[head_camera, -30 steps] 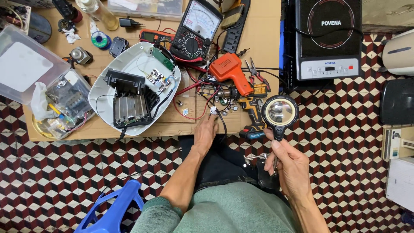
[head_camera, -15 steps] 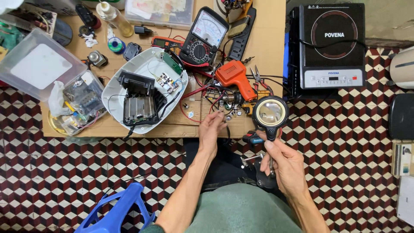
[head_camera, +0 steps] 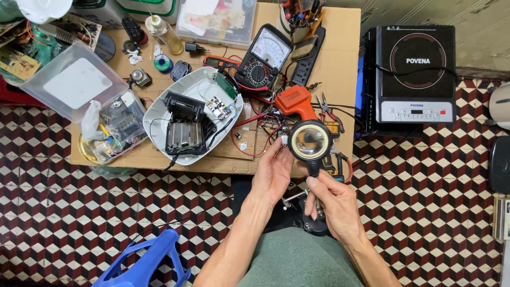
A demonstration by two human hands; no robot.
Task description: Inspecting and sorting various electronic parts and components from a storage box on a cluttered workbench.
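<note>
My right hand (head_camera: 336,203) grips the black handle of a round magnifying glass (head_camera: 311,141), held above the near edge of the low wooden board (head_camera: 340,37). My left hand (head_camera: 272,172) is raised beside the lens, its fingertips pinching a small pale part (head_camera: 284,140) just left of it. Behind the lens lie an orange soldering gun (head_camera: 295,101) and a tangle of red and black wires (head_camera: 260,125). An opened white appliance shell (head_camera: 192,119) with a black inner block sits to the left.
A black analog multimeter (head_camera: 263,58), pliers (head_camera: 325,106), a clear plastic box (head_camera: 74,82) and a bag of small parts (head_camera: 114,127) crowd the board. A black induction cooker (head_camera: 414,72) stands right. A blue plastic stool (head_camera: 143,263) is on the chequered tile floor near left.
The magnifying glass has moved left and up, closer to my left hand. My left hand has lifted off the board and now holds a small part beside the lens.
</note>
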